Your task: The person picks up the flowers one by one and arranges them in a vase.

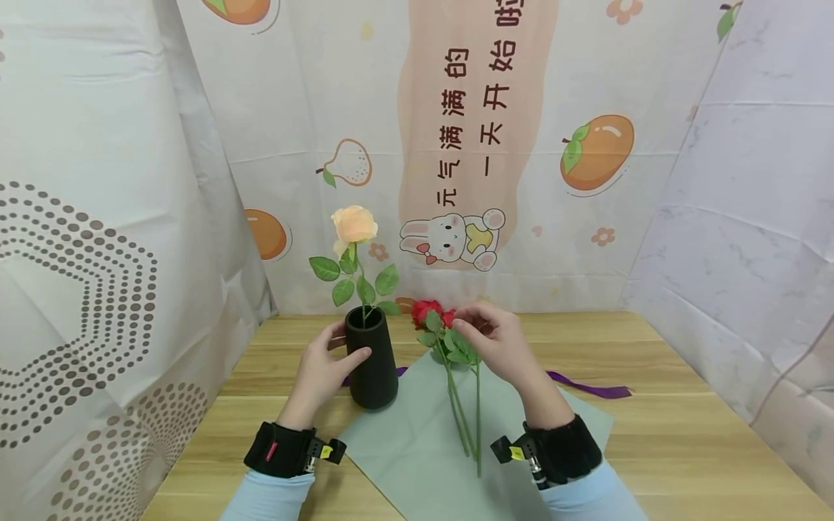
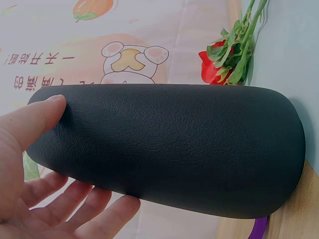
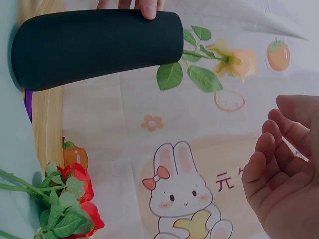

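Note:
A tall black vase (image 1: 373, 369) stands upright at the left edge of a pale green sheet (image 1: 417, 456). My left hand (image 1: 326, 373) grips its upper side, thumb at the front and fingers round the back, as the left wrist view shows too. From the vase mouth rises one peach rose (image 1: 355, 224) with green leaves. Red roses (image 1: 426, 312) lie on the sheet, blooms toward the back and stems (image 1: 459, 412) toward me. Above their leaves hovers my right hand (image 1: 498, 340), fingers loosely bent. Nothing sits in that hand (image 3: 284, 169) in the right wrist view.
A purple ribbon (image 1: 606, 391) shows at the sheet's right edge, and a bit of purple appears behind the vase. Under everything is a wooden table (image 1: 684, 434). A printed cloth (image 1: 313, 94) hangs behind it, with more cloth at both sides.

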